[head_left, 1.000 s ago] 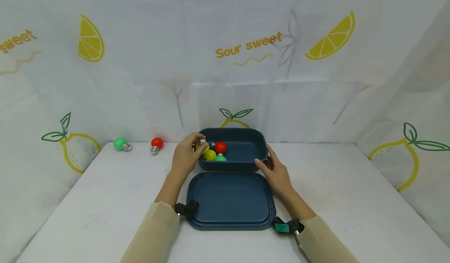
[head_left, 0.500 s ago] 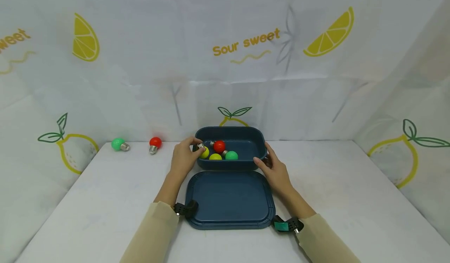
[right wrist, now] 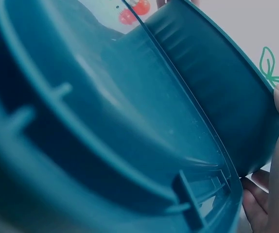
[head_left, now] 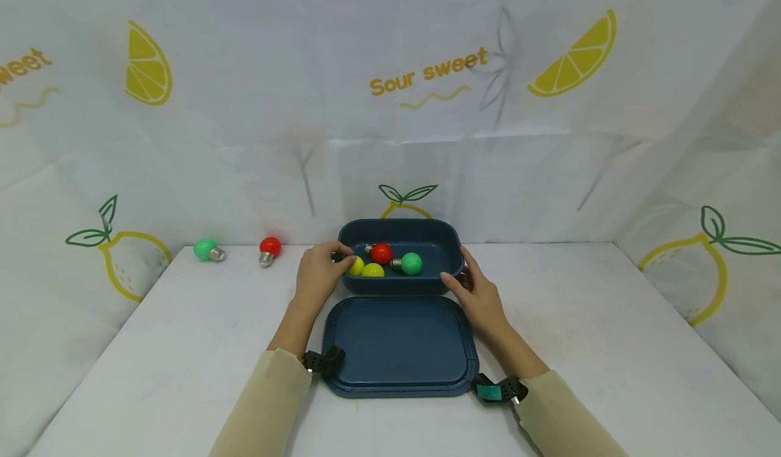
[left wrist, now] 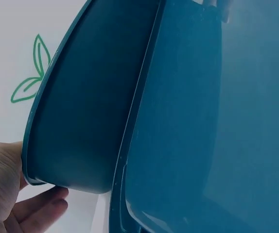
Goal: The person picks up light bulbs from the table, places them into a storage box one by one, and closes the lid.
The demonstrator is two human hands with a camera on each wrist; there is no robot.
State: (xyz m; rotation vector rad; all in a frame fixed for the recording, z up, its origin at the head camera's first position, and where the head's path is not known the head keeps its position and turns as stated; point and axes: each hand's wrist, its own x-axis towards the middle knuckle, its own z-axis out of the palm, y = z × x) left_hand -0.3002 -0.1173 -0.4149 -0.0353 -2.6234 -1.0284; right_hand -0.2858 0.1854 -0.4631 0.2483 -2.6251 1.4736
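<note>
A dark blue plastic box [head_left: 427, 285] stands at the back middle of the table. My left hand [head_left: 318, 274] grips its left end, thumb over the rim and fingers at the outer wall in the left wrist view. At the right end my right hand [head_left: 478, 294] holds the box the same way. Inside lie a red light bulb [head_left: 381, 253], a green light bulb [head_left: 411, 264] and two yellow ones. One yellow bulb [head_left: 356, 266] is right by my left thumb; the other yellow bulb [head_left: 373, 270] is partly hidden by the front wall.
A matching dark blue lid [head_left: 399, 348] lies flat just in front of the box, between my forearms. Toward the back left, a green bulb [head_left: 205, 249] and a red bulb [head_left: 270, 247] lie on the white table [head_left: 152, 362]. A lemon-print sheet [head_left: 274, 138] hangs behind.
The green bulb in the box has rolled right. The yellow bulb by my left thumb sits lower, its metal base out of sight. Both hands stay at the box ends.
</note>
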